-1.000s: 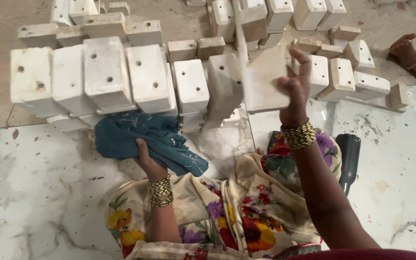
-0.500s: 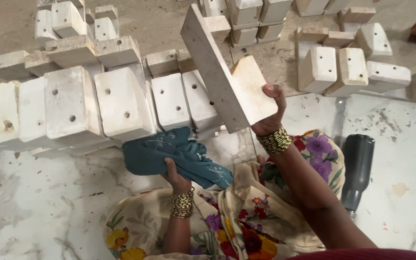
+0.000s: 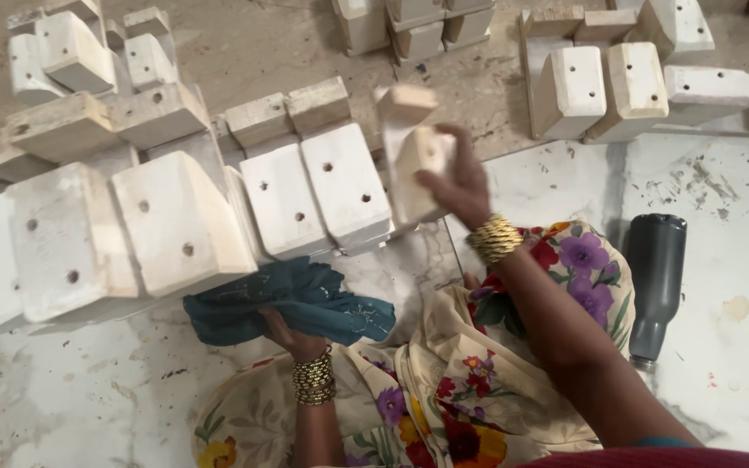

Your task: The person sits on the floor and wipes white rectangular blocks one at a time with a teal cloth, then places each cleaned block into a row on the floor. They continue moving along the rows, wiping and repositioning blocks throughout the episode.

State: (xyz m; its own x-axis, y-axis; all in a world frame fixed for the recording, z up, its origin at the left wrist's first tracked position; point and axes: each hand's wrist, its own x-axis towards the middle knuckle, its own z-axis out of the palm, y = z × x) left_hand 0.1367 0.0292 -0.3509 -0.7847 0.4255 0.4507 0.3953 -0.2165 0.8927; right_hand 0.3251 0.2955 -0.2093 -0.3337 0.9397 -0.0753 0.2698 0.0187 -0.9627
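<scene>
white wood piece (image 3: 413, 160): gripped by right hand (image 3: 457, 178), raised beside block row (image 3: 218, 217)
teal cloth (image 3: 292, 303): bunched in left hand (image 3: 292, 334)
room: bare marble floor (image 3: 62, 399) lower left

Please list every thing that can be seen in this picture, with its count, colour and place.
white blocks: many, whitish wood with drilled holes, in rows on the floor at left, centre and top right
held block: one, pale wood, raised at centre
cloth: one, teal, on the floor below the rows
bottle: one, dark grey, lying on the floor at right
floor: white marble near, bare grey further off
floral dress: one, cream with flowers, bottom centre
left hand: on the cloth, bangles on wrist
right hand: fingers around the held block, bangles on wrist
</scene>
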